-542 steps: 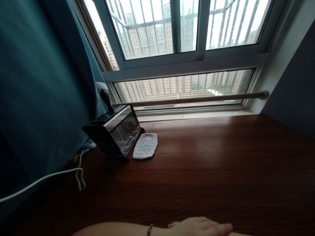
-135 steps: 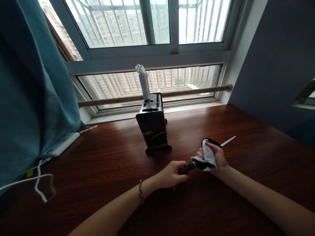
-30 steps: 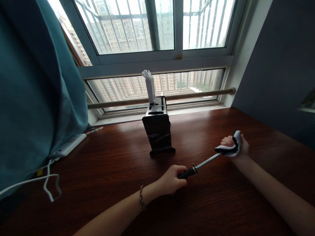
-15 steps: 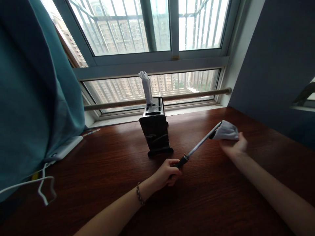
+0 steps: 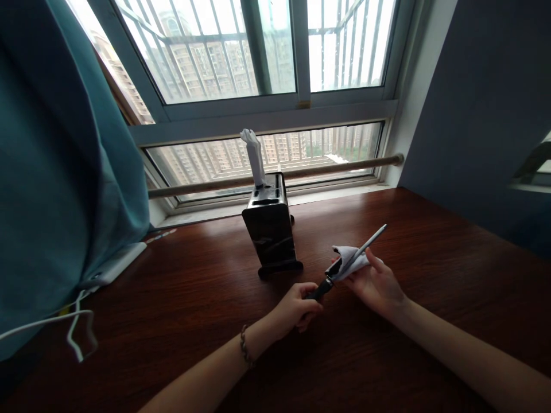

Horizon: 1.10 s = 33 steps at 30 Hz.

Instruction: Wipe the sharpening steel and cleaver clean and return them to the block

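1. Half a second back your right hand (image 5: 379, 284) had the white cloth (image 5: 350, 259) up at the tip of the sharpening steel (image 5: 350, 261). Now it has slid back down to the base of the rod, just above the guard, and the steel has dropped to a lower tilt.
2. Your right fingers (image 5: 373, 261) are curled up around the cloth, pinching it against the rod near the handle end. The bare rod runs on up and to the right past your fingers.
3. Your left hand (image 5: 297, 307) is clenched around the steel's black handle (image 5: 316, 291), close over the desk (image 5: 193, 298). A beaded bracelet (image 5: 245, 347) sits on that wrist.
4. How far along, as I read it: the cloth has been to the tip and is back at the base, so at least one pass looks done. Whether the rod is clean I can't tell; glare hides its surface.
5. Left to do, by my guess: more strokes if needed, then the steel could go into the knife block (image 5: 270, 232). One white handle (image 5: 255, 156) already stands up out of its top.
6. The block stands upright on the dark wood desk, just beyond your hands and apart from them.
7. Far left, a white cable (image 5: 73, 332) loops on the desk under a teal curtain (image 5: 55, 160).
8. Behind it all is a barred window (image 5: 275, 51) with tower blocks outside, and a grey wall (image 5: 486, 103) on the right.
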Each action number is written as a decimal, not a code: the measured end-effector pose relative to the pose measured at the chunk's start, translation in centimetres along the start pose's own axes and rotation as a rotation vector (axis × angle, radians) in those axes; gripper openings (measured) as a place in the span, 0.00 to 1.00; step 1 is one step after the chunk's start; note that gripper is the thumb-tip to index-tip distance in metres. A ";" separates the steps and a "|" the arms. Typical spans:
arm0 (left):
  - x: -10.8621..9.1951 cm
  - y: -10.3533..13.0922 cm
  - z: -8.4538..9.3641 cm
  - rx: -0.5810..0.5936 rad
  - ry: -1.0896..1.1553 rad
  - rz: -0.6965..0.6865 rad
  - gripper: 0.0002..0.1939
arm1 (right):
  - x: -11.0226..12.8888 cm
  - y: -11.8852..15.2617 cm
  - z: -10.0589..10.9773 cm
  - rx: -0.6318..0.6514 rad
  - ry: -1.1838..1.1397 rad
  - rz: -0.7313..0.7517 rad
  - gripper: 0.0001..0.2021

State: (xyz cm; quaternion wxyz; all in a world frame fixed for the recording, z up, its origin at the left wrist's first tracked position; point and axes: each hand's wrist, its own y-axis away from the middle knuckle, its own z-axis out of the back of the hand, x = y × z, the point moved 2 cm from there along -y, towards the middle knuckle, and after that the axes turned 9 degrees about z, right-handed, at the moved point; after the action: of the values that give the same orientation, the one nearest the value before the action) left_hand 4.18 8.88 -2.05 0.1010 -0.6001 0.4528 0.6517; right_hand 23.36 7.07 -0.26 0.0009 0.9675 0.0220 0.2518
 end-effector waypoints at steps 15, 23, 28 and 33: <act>-0.1 0.3 -1.7 -0.057 -0.352 -0.114 0.08 | 2.6 -0.5 0.1 -0.138 -0.011 0.123 0.20; -0.2 0.4 -1.8 -0.046 -0.346 -0.143 0.08 | 8.2 -1.8 1.9 -0.190 0.049 0.296 0.20; -0.1 0.4 -1.8 -0.048 -0.352 -0.166 0.09 | 11.0 -2.4 3.4 -0.185 0.129 0.409 0.19; -0.1 0.3 -1.7 -0.073 -0.354 -0.191 0.07 | 11.9 -2.7 4.1 -0.200 0.236 0.491 0.20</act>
State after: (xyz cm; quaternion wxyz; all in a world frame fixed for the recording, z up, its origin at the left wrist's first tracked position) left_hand 5.19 7.51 -1.60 0.2186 -0.5196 0.3450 0.7505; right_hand 35.60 10.32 1.95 0.0326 0.9030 -0.2380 0.3562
